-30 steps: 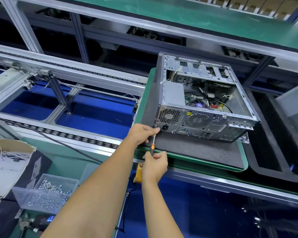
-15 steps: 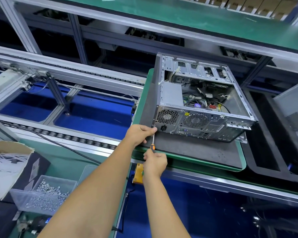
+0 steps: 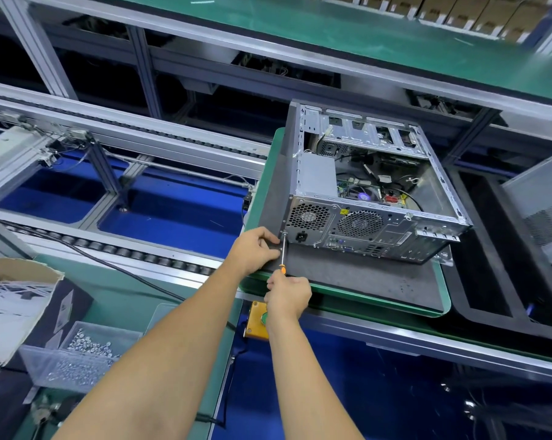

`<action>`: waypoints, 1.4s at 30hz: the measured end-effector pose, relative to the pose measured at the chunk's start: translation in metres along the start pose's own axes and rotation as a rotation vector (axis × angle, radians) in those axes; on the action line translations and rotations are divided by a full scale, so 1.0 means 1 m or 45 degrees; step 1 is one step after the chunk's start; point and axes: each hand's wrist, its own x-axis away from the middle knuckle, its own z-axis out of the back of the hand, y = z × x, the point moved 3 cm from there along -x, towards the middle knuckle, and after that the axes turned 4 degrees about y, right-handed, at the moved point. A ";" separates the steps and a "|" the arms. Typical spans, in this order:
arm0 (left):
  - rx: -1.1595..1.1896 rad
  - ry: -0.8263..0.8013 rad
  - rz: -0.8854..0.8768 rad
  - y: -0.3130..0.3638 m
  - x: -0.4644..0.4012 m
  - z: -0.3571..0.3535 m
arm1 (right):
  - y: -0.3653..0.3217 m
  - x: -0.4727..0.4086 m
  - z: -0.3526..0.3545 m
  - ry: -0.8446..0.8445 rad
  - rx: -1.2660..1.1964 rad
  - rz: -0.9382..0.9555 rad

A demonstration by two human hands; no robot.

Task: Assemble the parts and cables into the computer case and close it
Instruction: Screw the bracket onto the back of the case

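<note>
Screwdriver (image 3: 282, 256) is meeting the rear corner of the computer case (image 3: 368, 198) lying open on the grey mat (image 3: 357, 276); right hand (image 3: 289, 296) is wrapping its handle, left hand (image 3: 257, 249) is pinching the shaft, best kept square to the screw

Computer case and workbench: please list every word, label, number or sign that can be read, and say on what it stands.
No text can be read in this view.
Yellow sticker on the rear panel of the computer case: a warning-type label, too small to read.
Rear ports: any markings are blurred.
Cardboard boxes on the top shelf: blurred, nothing legible.
</note>
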 end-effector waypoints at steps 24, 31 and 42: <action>-0.236 0.097 -0.098 0.008 0.008 -0.003 | -0.014 -0.001 0.003 -0.403 -0.224 -0.439; -0.200 0.095 -0.097 0.005 0.005 -0.003 | -0.019 -0.004 0.008 -0.357 -0.287 -0.393; -0.228 0.090 -0.106 0.006 0.006 -0.003 | -0.016 -0.002 0.003 -0.600 -0.482 -0.654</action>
